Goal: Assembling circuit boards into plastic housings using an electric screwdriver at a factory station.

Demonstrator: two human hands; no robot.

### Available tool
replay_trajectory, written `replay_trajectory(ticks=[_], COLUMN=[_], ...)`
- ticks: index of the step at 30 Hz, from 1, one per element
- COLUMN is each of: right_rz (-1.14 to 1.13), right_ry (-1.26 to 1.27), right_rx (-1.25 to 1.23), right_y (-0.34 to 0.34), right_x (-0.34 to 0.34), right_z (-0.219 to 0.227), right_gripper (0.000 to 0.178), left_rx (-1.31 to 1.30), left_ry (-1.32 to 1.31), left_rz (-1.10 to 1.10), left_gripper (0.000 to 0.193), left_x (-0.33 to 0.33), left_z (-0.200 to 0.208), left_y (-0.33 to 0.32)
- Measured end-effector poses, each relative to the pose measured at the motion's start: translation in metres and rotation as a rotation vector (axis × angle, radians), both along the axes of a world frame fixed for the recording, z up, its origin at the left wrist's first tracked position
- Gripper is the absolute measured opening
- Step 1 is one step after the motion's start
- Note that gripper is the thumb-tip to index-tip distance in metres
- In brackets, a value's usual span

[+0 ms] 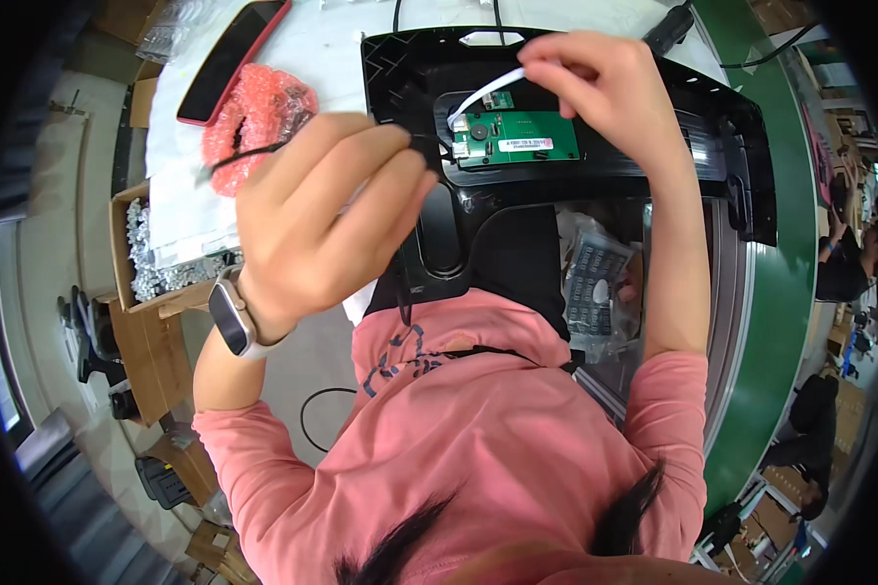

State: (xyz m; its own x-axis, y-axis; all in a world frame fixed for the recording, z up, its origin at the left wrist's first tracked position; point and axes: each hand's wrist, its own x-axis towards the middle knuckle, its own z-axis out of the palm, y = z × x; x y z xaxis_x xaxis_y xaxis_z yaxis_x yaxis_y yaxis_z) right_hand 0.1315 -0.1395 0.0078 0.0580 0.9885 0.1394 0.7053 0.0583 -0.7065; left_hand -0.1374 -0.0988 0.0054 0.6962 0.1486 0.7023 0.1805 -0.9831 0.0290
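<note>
My left hand point(332, 210), wearing a watch point(230, 317), is closed around a thin black cable point(249, 156). One end of the cable sticks out to the left, and its other side runs toward the green circuit board point(546, 138). Above the board, my right hand point(605, 93) pinches the free end of a white cable point(486, 93). That cable curves down to a white connector on the board's left edge. The board sits in a recess of a large glossy black plastic housing point(741, 132), which lies across the table edge and over my lap.
Pink bubble wrap point(229, 141) and a phone with a red edge point(222, 73) lie left on the white-covered table. A cardboard box point(122, 239) of small metal parts stands beside it. Below the housing is a clear bag point(600, 278) of dark keypad-like parts. Another person point(849, 263) is far right.
</note>
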Motion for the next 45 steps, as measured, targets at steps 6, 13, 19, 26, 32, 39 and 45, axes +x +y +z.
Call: replay_trajectory(ticks=[6,13,19,26,32,39,45], right_rz=[0.170,0.151,0.175,0.101,-0.038,0.017,-0.086], right_ry=[-0.774,-0.303,-0.226,-0.363,-0.354,-0.305,-0.306], right_rx=[0.366,0.326,0.366,0.373,0.112,0.219,0.203], right_y=[-0.010,0.002,0.007,0.004,-0.009,-0.062,-0.076], right_x=[0.002,-0.018,-0.025,-0.032,-0.030,-0.024,-0.014], right_z=[-0.023,-0.037,-0.045,-0.050,-0.038,-0.038,-0.035], right_gripper=[0.010,0.011,0.010,0.007,0.005,0.009,0.009], left_rx=[0.020,-0.067,-0.115,-0.115,-0.714,-1.356,-1.396], left_ry=[-0.189,-0.270,-0.278,-0.247,-0.284,-0.511,-0.497], left_rz=[-0.127,-0.152,-0.150,-0.087,0.064,-0.010,0.023], left_gripper=[0.024,0.023,0.022,0.019,0.037,0.061,0.057], left_x=[-0.015,-0.011,-0.012,-0.016,-0.025,0.019,0.018], left_z=[-0.026,-0.032,-0.036,-0.033,-0.034,-0.045,-0.053], left_y=[0.005,0.008,0.007,-0.001,-0.013,-0.004,0.001])
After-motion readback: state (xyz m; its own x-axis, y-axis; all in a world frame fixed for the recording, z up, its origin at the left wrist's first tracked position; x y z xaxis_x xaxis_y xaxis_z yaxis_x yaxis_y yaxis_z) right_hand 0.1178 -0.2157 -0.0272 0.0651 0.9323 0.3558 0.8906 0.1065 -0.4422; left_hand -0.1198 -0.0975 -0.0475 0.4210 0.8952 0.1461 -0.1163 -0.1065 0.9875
